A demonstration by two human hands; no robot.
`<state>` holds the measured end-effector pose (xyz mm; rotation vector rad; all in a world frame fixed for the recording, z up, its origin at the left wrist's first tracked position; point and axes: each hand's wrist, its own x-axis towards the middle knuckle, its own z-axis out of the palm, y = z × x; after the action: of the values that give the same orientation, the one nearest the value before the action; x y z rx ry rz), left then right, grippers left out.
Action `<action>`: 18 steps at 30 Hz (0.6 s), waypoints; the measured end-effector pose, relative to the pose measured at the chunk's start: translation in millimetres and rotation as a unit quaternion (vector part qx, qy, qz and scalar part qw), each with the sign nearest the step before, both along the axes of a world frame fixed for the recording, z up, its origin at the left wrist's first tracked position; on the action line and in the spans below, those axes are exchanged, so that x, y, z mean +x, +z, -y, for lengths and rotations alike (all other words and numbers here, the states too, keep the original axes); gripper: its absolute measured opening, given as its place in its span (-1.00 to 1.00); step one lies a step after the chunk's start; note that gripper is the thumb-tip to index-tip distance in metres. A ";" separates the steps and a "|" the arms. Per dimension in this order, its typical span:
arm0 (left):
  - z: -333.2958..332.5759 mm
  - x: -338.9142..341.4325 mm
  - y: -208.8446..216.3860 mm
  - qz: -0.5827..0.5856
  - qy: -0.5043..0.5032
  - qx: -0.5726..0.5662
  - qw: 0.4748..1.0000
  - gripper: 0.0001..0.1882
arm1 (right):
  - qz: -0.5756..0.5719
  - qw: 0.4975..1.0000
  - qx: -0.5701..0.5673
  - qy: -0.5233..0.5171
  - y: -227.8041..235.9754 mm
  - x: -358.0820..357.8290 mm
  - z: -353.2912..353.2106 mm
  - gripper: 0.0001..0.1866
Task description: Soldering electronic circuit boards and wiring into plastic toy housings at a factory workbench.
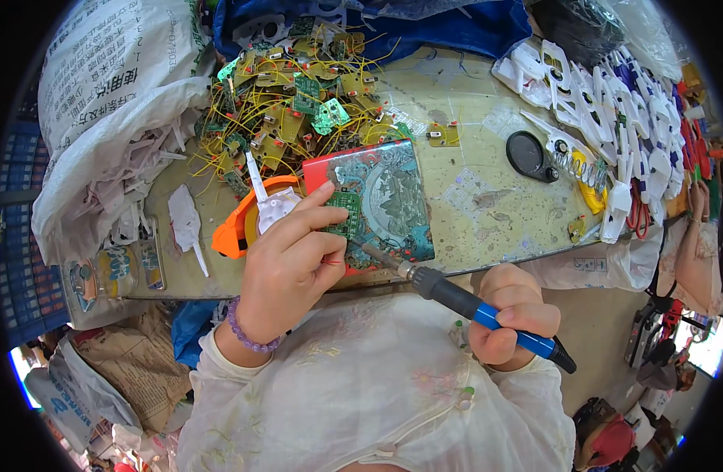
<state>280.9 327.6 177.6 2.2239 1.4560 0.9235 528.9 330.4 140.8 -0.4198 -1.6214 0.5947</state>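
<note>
My left hand [286, 256], with a purple bead bracelet at the wrist, has its thumb and fingers closed on a small green circuit board [344, 214]. That board lies against a red-edged block with a worn, patterned top [393, 197]. In my right hand [515, 315] is a soldering iron [448, 293] with a blue and black handle. Its metal end points left toward the board's lower edge; whether the tip touches is hard to see. Just beyond my left hand, a white plastic part with a long stem [276, 206] rests on an orange tape dispenser [237, 230].
A heap of circuit boards with yellow wires [286, 106] covers the back left. White plastic pieces spill from a sack [114, 149]; another [186, 220] lies apart. At right are a black ring-shaped part [528, 155] and stacked white parts [605, 118]. The table's front edge curves past my body.
</note>
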 end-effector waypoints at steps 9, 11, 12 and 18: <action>1.8 -0.1 -1.1 -0.003 0.000 0.003 1.000 -0.85 | 0.002 1.000 0.000 -0.007 -0.9 -1.0 2.4 -0.69; 1.3 -0.4 -1.2 -0.011 -0.004 0.011 1.000 -0.85 | 0.006 1.000 -0.002 -0.004 -1.8 0.4 2.5 -0.70; 1.2 -0.3 -1.1 -0.011 -0.005 0.011 1.000 -0.85 | 0.006 1.000 -0.005 -0.001 -2.9 1.6 2.5 -0.70; 0.5 0.1 -1.4 -0.009 -0.007 0.009 1.000 -0.84 | -0.008 1.000 0.004 -0.007 -12.6 2.3 5.9 -0.72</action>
<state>281.0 327.0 176.2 2.2588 1.4439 0.9182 531.2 324.6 128.2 -0.4202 -1.6043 0.5799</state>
